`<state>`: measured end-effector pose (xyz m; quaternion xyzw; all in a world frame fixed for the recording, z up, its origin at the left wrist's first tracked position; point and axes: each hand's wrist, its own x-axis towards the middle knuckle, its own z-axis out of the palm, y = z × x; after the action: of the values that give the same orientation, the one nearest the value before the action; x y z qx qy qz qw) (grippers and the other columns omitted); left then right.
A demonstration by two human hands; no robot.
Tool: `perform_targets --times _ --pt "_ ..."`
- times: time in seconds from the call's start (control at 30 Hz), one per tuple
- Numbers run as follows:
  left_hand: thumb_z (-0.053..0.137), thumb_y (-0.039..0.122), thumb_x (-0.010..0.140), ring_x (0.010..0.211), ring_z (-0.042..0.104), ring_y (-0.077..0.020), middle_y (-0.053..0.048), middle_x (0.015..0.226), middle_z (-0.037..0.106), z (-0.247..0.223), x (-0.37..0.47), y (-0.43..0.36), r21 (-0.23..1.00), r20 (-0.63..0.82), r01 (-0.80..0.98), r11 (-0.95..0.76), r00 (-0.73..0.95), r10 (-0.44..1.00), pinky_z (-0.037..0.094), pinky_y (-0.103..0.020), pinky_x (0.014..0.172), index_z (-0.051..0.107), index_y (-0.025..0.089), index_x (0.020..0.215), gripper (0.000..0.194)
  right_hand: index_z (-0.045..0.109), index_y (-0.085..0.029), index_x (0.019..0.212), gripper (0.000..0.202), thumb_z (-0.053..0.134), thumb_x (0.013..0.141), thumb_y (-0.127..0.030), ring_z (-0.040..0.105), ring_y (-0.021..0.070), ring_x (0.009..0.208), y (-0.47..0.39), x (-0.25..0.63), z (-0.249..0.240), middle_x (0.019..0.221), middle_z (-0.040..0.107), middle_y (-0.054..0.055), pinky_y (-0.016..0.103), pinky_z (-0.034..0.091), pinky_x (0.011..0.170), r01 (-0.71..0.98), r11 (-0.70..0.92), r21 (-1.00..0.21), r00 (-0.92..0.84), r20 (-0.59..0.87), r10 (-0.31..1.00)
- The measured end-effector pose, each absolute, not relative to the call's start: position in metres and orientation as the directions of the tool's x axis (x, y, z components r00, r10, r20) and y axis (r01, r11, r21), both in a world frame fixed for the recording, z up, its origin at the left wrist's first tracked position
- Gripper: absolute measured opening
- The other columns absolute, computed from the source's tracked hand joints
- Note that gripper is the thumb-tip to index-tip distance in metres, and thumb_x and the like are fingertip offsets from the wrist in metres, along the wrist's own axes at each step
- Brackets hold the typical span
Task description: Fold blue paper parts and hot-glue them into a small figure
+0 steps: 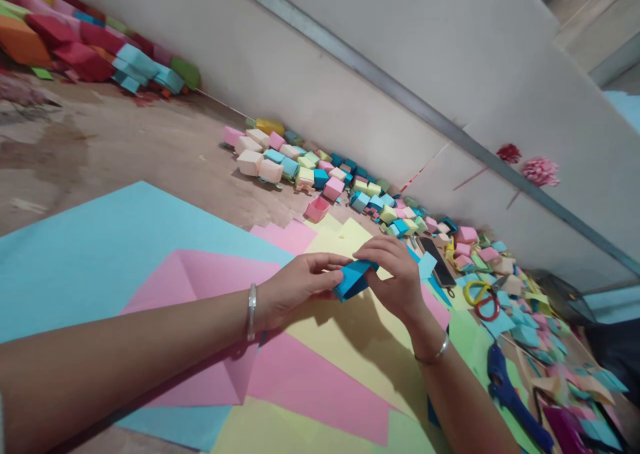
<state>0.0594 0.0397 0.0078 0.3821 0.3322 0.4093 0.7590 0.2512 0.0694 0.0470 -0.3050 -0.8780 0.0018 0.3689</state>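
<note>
A small folded piece of blue paper [354,277], shaped like a little open box, is held in the air between my two hands. My left hand [303,286] pinches its left end between thumb and fingers. On its right end my right hand [393,274] curls, with fingers over the top edge and thumb below. Under both hands lie overlapping sheets: yellow paper [370,354], pink paper [320,387] and a large light blue sheet [125,227]. The undersides of the fingers are partly hidden.
Several small paper boxes [333,187] line the wall [350,81]. To the right lie a phone [436,261], scissors [483,299] with yellow and red handles, and a blue glue gun [513,394]. Larger coloured paper pieces [85,61] sit at the far left. Paper scraps [540,334] litter the right side.
</note>
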Motion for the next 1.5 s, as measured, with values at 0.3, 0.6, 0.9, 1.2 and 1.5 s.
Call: perform_targets --times 0.3,0.6,0.9,1.2,1.5 --pt "0.08 0.032 0.068 0.081 0.06 -0.0144 -0.007 0.093 0.069 0.006 0.061 0.035 0.799 -0.2 -0.43 0.42 0.469 0.86 0.047 -0.028 0.076 0.071 0.015 0.103 0.039 0.067 -0.022 0.086 0.03 0.049 0.072 -0.002 0.064 0.016 0.083 0.061 0.249 0.05 0.085 0.068 0.002 0.03 0.052 0.075 0.433 0.722 -0.539 -0.504 0.519 0.69" --pt "0.078 0.028 0.071 0.079 0.06 -0.0132 -0.006 0.093 0.069 0.01 0.061 0.036 0.803 -0.228 -0.456 0.384 0.361 0.904 0.048 -0.027 0.077 0.071 0.016 0.103 0.035 0.063 -0.023 0.109 0.027 0.065 0.083 -0.027 0.064 0.0185 0.093 0.056 0.251 0.06 0.103 0.068 0.005 0.032 0.052 0.081 0.592 0.588 -0.551 -0.441 0.388 0.809" --pt "0.079 0.027 0.069 0.083 0.062 -0.0136 -0.007 0.095 0.07 0.009 0.063 0.036 0.799 -0.227 -0.463 0.383 0.358 0.906 0.05 -0.026 0.077 0.071 0.014 0.098 0.032 0.065 -0.021 0.091 0.007 0.063 0.084 -0.022 0.065 0.0175 0.081 0.054 0.245 0.046 0.088 0.071 0.003 0.031 0.049 0.073 0.671 0.61 -0.422 -0.401 0.486 0.777" --pt "0.082 0.028 0.066 0.083 0.064 -0.0161 -0.007 0.091 0.069 -0.001 0.065 0.035 0.814 -0.21 -0.473 0.338 0.303 0.93 0.053 -0.032 0.08 0.069 0.013 0.092 0.033 0.066 -0.024 0.099 0.016 0.06 0.087 -0.014 0.067 0.0163 0.079 0.047 0.237 0.046 0.085 0.074 0.001 0.034 0.04 0.079 0.616 0.785 -0.07 -0.585 0.627 0.515" --pt "0.08 0.024 0.066 0.071 0.062 -0.0122 -0.003 0.079 0.067 0.004 0.065 0.033 0.835 -0.238 -0.431 0.341 0.275 0.931 0.052 -0.027 0.071 0.068 0.013 0.081 0.022 0.065 -0.022 0.086 0.004 0.062 0.087 -0.021 0.063 0.019 0.078 0.044 0.236 0.048 0.08 0.071 0.003 0.034 0.041 0.071 0.698 0.691 -0.19 -0.505 0.553 0.662"
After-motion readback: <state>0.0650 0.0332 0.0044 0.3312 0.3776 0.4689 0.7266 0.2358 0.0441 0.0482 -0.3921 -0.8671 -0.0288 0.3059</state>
